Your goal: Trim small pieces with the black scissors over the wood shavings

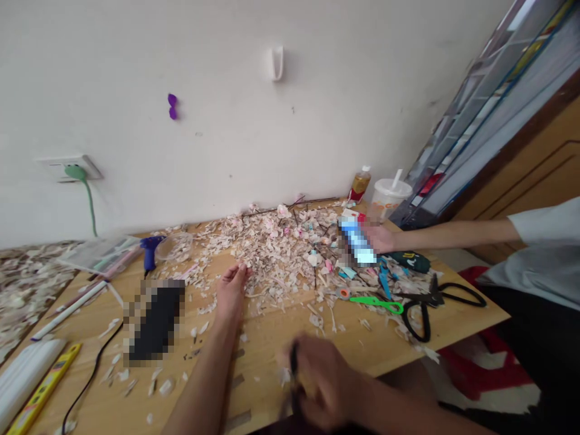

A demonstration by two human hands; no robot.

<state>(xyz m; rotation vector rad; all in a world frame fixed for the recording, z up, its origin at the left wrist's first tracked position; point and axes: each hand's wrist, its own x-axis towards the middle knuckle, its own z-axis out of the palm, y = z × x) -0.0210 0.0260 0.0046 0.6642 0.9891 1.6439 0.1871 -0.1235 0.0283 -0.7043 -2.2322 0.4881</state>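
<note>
My left hand reaches forward over the wooden table, its fingertips pinched at the near edge of a wide heap of pale shell-like chips; whether it holds a chip I cannot tell. My right hand is blurred near the table's front edge, closed around a thin dark tool. Another person's hand at the right holds a blurred-out object.
Large black scissors, green-handled scissors, a blue glue gun, a clear bowl, a bottle and a lidded cup are on the table. A dark blurred-out object and a black cable lie at left.
</note>
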